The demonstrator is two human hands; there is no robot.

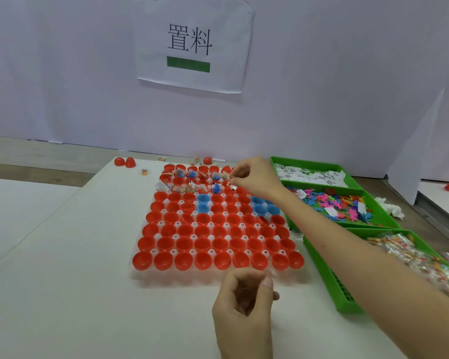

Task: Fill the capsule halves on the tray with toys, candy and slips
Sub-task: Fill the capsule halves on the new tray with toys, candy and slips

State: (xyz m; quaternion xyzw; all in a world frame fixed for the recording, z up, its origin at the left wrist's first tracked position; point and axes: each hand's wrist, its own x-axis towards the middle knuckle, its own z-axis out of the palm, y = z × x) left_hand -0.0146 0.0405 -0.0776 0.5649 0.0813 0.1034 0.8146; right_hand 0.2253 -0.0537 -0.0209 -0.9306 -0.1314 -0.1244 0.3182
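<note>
- On the table (62, 294), a tray (140, 277) packed with halves (184, 260), open side up. Mostly red, with a few blue ones (202, 203) toward the middle and the right side.
- Just right of the tray, three green bins in a line:
  - far bin (303, 159) with white slips (314, 176)
  - middle bin (381, 209) with bright toys (335, 203)
  - near bin (335, 288) with wrapped candy (412, 257)
- In the far rows of the tray, filled halves (192, 181) holding a mix of toys, candy and slips.
- Over the far right part of the tray, the right hand (254, 177), arm stretched across the near bins. Thumb and forefinger pinching one slip (233, 187) just above the filled rows, other fingers curled.
- Just in front of the tray's near edge, the left hand (244, 299) above the table. Fingers curled inward, thumb near the forefinger. Impossible to tell whether anything sits inside.
- Beyond the tray, near the far table edge, loose red halves (125, 161) and a stray candy packet (145, 172).
- On the wall behind, a paper sign (192, 45) with black characters and a green bar.
- Past the middle bin, a crumpled white tissue (390, 207).
</note>
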